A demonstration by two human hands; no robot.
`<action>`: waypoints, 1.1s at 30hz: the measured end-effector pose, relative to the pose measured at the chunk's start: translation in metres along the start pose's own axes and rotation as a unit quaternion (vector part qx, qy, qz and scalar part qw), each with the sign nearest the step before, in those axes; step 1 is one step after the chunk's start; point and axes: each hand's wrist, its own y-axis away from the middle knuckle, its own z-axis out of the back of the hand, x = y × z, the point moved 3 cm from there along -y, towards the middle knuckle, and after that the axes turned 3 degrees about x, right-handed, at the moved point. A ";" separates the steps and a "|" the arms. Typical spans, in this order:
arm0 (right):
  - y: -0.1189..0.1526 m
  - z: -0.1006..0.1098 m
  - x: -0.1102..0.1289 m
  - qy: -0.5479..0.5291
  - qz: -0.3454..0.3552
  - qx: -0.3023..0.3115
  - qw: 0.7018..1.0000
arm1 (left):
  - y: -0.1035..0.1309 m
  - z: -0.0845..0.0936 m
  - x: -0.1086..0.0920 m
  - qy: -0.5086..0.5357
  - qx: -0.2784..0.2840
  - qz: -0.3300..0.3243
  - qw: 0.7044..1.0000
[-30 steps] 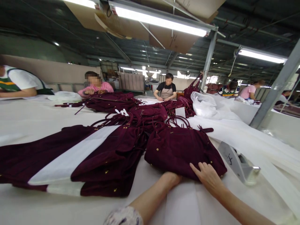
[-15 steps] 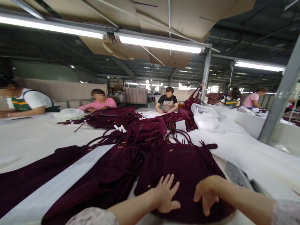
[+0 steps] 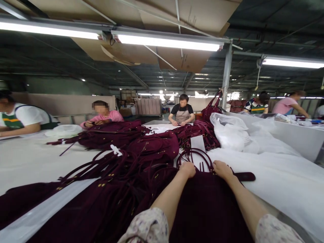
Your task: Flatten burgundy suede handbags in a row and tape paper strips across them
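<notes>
A dark maroon handbag [image 3: 209,209] lies in front of me, its body toward me and its looped handles pointing away. My left hand [image 3: 187,169] is closed on the bag's top edge beside the left foot of the handles. At the same edge, on the other side of the handles, my right hand [image 3: 222,169] is closed too; its fingertips are mostly hidden. A maroon strap end [image 3: 245,176] sticks out to the right of my right hand. More maroon bags [image 3: 76,206] lie to the left, with a white strip [image 3: 50,206] across them.
Farther back, maroon bags [image 3: 108,135] and a heap of straps [image 3: 202,130] cover the table. White sheet material [image 3: 273,179] spreads at the right, below a clear plastic bundle [image 3: 229,131]. Several people work around, one [image 3: 181,111] straight across. A metal post [image 3: 227,74] rises behind.
Both hands have moved away from me, from lying spread over the bag's body to gripping its top edge near the handles. The view has shifted slightly to the right.
</notes>
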 end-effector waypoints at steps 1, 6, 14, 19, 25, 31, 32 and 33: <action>-0.007 -0.011 -0.005 -0.007 -0.014 -0.010 1.000 | -0.012 -0.009 0.001 -0.007 0.008 0.025 1.000; -0.028 -0.049 -0.029 -0.067 -0.067 -0.043 0.995 | -0.055 -0.039 -0.004 0.001 0.016 0.151 0.988; -0.051 -0.052 -0.057 -0.272 -0.057 -0.081 0.957 | -0.076 -0.042 -0.018 0.037 -0.002 0.249 0.968; -0.050 -0.050 -0.060 -0.366 -0.062 -0.104 0.923 | -0.083 -0.046 -0.032 0.063 -0.017 0.259 0.964; -0.046 -0.047 -0.059 -0.425 -0.075 -0.106 0.896 | -0.091 -0.053 -0.037 0.095 -0.034 0.253 0.962; -0.042 -0.045 -0.052 -0.521 -0.032 -0.082 0.849 | -0.084 -0.056 -0.029 0.138 -0.058 0.239 0.959; -0.041 -0.044 -0.051 -0.538 -0.016 -0.079 0.839 | -0.083 -0.056 -0.027 0.145 -0.064 0.233 0.960; -0.040 -0.043 -0.049 -0.553 0.002 -0.077 0.829 | -0.081 -0.056 -0.024 0.152 -0.070 0.225 0.960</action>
